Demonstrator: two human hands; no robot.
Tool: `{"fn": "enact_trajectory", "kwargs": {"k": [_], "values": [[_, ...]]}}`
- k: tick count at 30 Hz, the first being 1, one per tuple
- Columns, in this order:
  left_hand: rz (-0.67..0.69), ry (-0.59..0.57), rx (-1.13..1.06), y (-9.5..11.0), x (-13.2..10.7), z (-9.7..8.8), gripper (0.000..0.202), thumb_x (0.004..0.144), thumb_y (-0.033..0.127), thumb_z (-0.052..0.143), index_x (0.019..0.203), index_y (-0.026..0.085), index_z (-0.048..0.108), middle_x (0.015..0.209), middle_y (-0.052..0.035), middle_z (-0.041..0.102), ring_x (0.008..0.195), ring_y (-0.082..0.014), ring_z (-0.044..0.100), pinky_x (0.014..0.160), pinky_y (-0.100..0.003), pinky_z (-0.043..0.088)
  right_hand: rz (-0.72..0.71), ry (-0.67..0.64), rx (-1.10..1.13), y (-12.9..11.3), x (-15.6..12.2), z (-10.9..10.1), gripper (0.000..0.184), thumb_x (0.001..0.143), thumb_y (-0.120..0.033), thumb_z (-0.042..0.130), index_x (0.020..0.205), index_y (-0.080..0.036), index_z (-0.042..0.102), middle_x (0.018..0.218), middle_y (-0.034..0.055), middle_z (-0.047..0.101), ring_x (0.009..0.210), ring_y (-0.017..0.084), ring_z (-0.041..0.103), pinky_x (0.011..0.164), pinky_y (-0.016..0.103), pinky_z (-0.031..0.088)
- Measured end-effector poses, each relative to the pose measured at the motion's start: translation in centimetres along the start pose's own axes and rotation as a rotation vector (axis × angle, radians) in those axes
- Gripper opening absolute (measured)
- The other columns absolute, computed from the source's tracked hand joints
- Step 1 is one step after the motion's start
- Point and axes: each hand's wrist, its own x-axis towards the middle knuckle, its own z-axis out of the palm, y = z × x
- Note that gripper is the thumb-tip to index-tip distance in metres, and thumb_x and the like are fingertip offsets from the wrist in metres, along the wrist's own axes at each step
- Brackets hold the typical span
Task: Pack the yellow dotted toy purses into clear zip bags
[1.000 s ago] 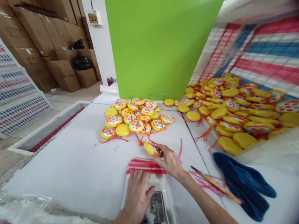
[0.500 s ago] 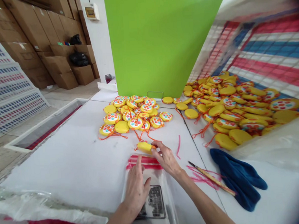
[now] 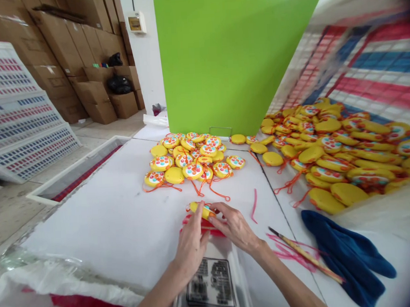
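On the white tabletop (image 3: 92, 223), before an upright green board (image 3: 231, 60), one yellow toy (image 3: 207, 213) is sitting at or just above the red band (image 3: 216, 232) of a clear plastic bag (image 3: 213, 251); the right hand (image 3: 238, 227) is pinching its right end, while the left hand (image 3: 192, 243) is laying a finger across it (whether that hand is gripping, I cannot tell). Its rounded body is looking light, stiff and slightly slippery, so grasping the rim at both ends is probably working best.
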Motion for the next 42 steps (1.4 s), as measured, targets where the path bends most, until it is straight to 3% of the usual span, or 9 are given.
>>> {"fn": "enact_trajectory", "kwargs": {"k": [5,10,14,23,26,28,30,33,42], "values": [[-0.032,-0.035,-0.139,0.1,2.4,-1.5,0.045,0.079,0.015,0.047,0.123,0.021,0.039,0.117,-0.0083,0.057,0.105,-0.0217,0.055,0.092,-0.039,0.042,-0.011,0.039,0.105,0.5,-0.4,1.2,0.035,0.076,-0.016,0.058,0.110,-0.024,0.054,0.108,0.0033,0.061,0.098,0.018,0.058,0.087,0.032,0.046],[-0.189,-0.015,-0.508,0.1,2.9,-2.2,0.036,0.076,0.026,0.059,0.109,0.023,0.045,0.096,-0.0024,0.063,0.087,-0.0178,0.061,0.077,-0.029,0.048,-0.037,0.085,0.125,0.1,0.2,2.3,0.064,0.066,0.003,0.046,0.122,-0.027,0.047,0.118,0.0039,0.054,0.110,0.018,0.050,0.094,0.036,0.042],[-0.411,-0.030,-0.938,0.8,3.1,-2.8,0.037,0.072,0.034,0.067,0.097,0.023,0.042,0.073,0.0037,0.062,0.062,-0.0104,0.058,0.059,-0.020,0.045,-0.096,0.130,0.105,-0.8,0.9,1.9,0.058,0.069,0.000,0.051,0.121,-0.027,0.048,0.123,0.0047,0.051,0.118,0.020,0.042,0.100,0.041,0.037],[-0.629,-0.240,-1.267,1.3,2.1,-2.8,0.031,0.074,0.037,0.064,0.084,0.022,0.039,0.060,0.0045,0.056,0.047,-0.0065,0.049,0.051,-0.018,0.039,-0.008,0.100,0.100,-0.5,0.1,1.4,0.050,0.070,0.001,0.053,0.113,-0.025,0.052,0.113,0.0026,0.057,0.108,0.019,0.049,0.092,0.035,0.042],[-0.586,-0.250,-1.189,1.9,1.7,-3.2,0.028,0.077,0.038,0.060,0.092,0.022,0.041,0.061,0.0046,0.054,0.049,-0.0073,0.049,0.051,-0.019,0.039,-0.030,0.095,0.021,-1.3,-0.2,0.6,0.040,0.073,-0.003,0.057,0.107,-0.024,0.055,0.105,0.0028,0.060,0.101,0.020,0.050,0.087,0.035,0.044],[-0.473,-0.191,-0.961,2.5,1.1,-3.6,0.034,0.077,0.033,0.059,0.105,0.022,0.042,0.069,0.0021,0.057,0.057,-0.0104,0.053,0.056,-0.022,0.043,-0.041,0.099,-0.043,-2.4,-0.7,-0.2,0.035,0.075,-0.010,0.062,0.107,-0.024,0.056,0.104,0.0039,0.061,0.098,0.022,0.050,0.084,0.037,0.045],[-0.298,-0.079,-0.623,3.2,0.3,-3.8,0.045,0.075,0.024,0.059,0.116,0.022,0.042,0.091,-0.0038,0.060,0.081,-0.0161,0.058,0.072,-0.029,0.047,-0.045,0.104,-0.091,-3.6,-1.4,-1.0,0.038,0.075,-0.015,0.065,0.110,-0.025,0.055,0.104,0.0046,0.060,0.096,0.023,0.051,0.082,0.038,0.046],[-0.080,0.020,-0.273,4.0,-1.0,-3.3,0.045,0.073,0.015,0.057,0.117,0.023,0.049,0.122,-0.0074,0.049,0.115,-0.0223,0.044,0.097,-0.037,0.037,-0.038,0.073,-0.090,-5.0,-3.0,-1.7,0.039,0.075,-0.018,0.066,0.111,-0.027,0.055,0.101,0.0044,0.060,0.093,0.023,0.052,0.079,0.038,0.047],[-0.121,-0.155,-0.330,3.5,-2.9,-1.3,0.026,0.077,0.017,0.053,0.103,0.020,0.054,0.101,-0.0057,0.062,0.090,-0.0192,0.059,0.079,-0.029,0.048,0.144,0.233,0.272,-4.5,-6.4,1.3,0.022,0.078,-0.016,0.062,0.097,-0.025,0.056,0.093,0.0022,0.059,0.086,0.018,0.057,0.075,0.029,0.047]]}}
